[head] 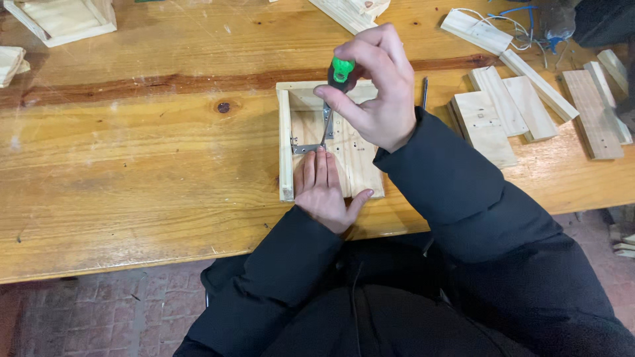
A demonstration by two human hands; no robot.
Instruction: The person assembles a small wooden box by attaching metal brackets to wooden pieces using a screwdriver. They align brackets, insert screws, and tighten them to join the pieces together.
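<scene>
A shallow open wooden box (286, 142) lies on the wooden workbench (132, 165) in front of me. A small metal corner bracket (299, 148) sits inside it near the left wall. My right hand (374, 89) grips the green-handled screwdriver (340, 74) from above, and its thin shaft runs down to the box floor beside the bracket. Flat on the box floor just below the tip lies my left hand (323, 192), fingers together, pressing the wood down. Both arms wear black sleeves.
Several loose wooden slats (509, 109) lie to the right of the box, with a tangle of blue and white wires (522, 20) behind them. Another wooden frame (59, 20) stands at the far left corner. Brick floor shows below the bench edge.
</scene>
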